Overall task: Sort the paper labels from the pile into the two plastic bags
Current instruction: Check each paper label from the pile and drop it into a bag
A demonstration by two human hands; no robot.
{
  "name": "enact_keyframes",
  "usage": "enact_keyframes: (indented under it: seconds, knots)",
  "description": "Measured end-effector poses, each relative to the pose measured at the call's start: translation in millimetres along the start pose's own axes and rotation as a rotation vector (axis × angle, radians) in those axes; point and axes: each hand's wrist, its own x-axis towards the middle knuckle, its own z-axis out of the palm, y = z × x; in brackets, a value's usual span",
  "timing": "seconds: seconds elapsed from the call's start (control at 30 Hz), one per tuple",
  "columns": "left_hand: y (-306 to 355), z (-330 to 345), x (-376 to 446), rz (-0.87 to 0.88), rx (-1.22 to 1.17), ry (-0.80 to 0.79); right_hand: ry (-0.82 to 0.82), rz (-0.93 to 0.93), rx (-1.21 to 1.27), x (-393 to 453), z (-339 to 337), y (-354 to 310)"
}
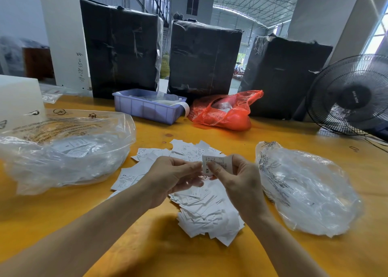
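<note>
Now, right hand (235,178) pinching an XS label (212,164) just above the pile (201,209), left hand (172,176) curled beside it, perhaps touching, clear bags (69,150) (310,192) flanking both sides.

- Warehouse or packing hall: steel truss roof (241,1) at 12 o'clock.
- Black-wrapped bales (202,56) behind yellow worktable (147,245).
- Parts bin (147,106), fan (350,96) at 2 o'clock.

Both forearms reach forward; the left hand (170,176) and right hand (235,176) meet fingertip to fingertip, fingers curled, pinching.
</note>
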Motion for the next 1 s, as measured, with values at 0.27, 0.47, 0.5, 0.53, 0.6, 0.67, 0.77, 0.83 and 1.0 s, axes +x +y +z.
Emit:
enact_keyframes:
  seconds: [0.27,0.47,0.5,0.53,0.6,0.67,0.77,0.83,1.0]
  knots:
    - [1.7,0.2,-0.5,0.013,0.014,0.017,0.054,0.05,0.132,0.3,-0.9,-3.6]
    - [0.7,1.6,-0.7,0.006,-0.006,-0.013,0.068,0.06,0.129,0.1,-1.7,-5.7]
    - [0.9,1.8,-0.9,0.008,-0.014,-0.015,0.063,0.061,0.127,0.0,-1.6,-5.7]
    - [1.0,1.7,-1.1,0.011,-0.022,-0.015,0.056,0.064,0.124,-0.2,-1.5,-5.6]
    - [1.0,1.3,-1.2,0.013,-0.034,-0.011,0.038,0.072,0.118,-0.5,-1.2,-5.5]
    - [1.0,1.2,-1.7,0.013,-0.039,-0.013,0.019,0.077,0.12,-0.9,-0.7,-5.7]
    - [0.7,1.5,-2.1,0.013,-0.034,-0.01,-0.014,0.094,0.098,-1.2,-0.3,-5.4]
    - [0.3,2.0,-2.0,0.014,-0.03,-0.004,-0.046,0.12,0.071,-1.4,0.2,-4.6]
    - [0.5,2.3,-2.1,0.051,0.002,0.024,-0.088,0.262,0.108,1.5,-1.8,-1.5]
